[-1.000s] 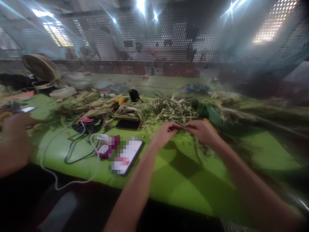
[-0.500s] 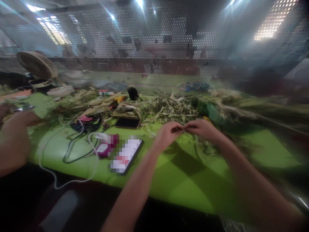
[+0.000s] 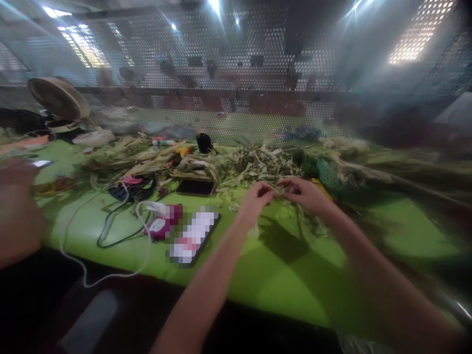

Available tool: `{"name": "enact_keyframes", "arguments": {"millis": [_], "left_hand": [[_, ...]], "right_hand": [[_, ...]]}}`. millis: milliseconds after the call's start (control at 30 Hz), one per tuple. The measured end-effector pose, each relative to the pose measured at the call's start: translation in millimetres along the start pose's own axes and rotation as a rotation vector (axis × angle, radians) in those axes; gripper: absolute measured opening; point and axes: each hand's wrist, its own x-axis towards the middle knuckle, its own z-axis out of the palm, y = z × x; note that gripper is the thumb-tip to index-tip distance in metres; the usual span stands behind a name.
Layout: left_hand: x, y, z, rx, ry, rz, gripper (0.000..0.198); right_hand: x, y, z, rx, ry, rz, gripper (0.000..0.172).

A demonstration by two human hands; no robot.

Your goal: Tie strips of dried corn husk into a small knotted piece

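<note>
My left hand [image 3: 255, 200] and my right hand [image 3: 305, 194] are held close together above the green tabletop [image 3: 280, 290]. Fingers of both are pinched around thin, pale green dried plant strips [image 3: 279, 189], which show in the small gap between the fingertips. Under the left palm hangs a short pale strip end [image 3: 254, 229]. More strips [image 3: 308, 223] trail down below the right hand. Just behind the hands spreads a loose heap of dried plant pieces [image 3: 263, 164].
Left of my arm lie a lit phone [image 3: 193, 238], a dark phone [image 3: 194, 187], a purple tissue pack [image 3: 165, 223] and a white cable [image 3: 147, 246]. A fan [image 3: 59, 98] stands back left. Another person's arm [image 3: 22, 216] reaches in at left. Perforated metal panels [image 3: 236, 73] rise behind.
My hands have moved slightly apart, and more of the plant strips shows between them. The other person's hand at the left has lifted and drawn back, uncovering a bright-screened object.
</note>
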Motion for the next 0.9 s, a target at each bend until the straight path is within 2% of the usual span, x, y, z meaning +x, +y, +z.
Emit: {"name": "enact_keyframes", "arguments": {"millis": [133, 300, 600, 733, 800, 900], "left_hand": [[3, -4, -2.7, 0.171, 0.062, 0.042, 0.013], [4, -4, -4.6, 0.237, 0.105, 0.039, 0.017], [2, -7, -5.8, 0.392, -0.032, 0.146, 0.012], [3, -3, -6.2, 0.261, 0.004, 0.08, 0.012], [3, 0, -5.8, 0.152, 0.018, 0.032, 0.013], [1, 4, -4.4, 0.045, -0.005, -0.01, 0.014]], "right_hand": [[-4, -8, -3, -0.027, 0.064, -0.08, 0.023], [-9, -23, -1, 0.019, 0.096, -0.122, 0.01], [-13, -34, 10, 0.136, 0.082, -0.108, 0.013], [-15, -37, 7, 0.188, 0.013, -0.024, 0.024], [-13, -31, 7, 0.203, 0.071, 0.018, 0.025], [-11, -22, 9, 0.184, 0.149, 0.002, 0.024]]}}
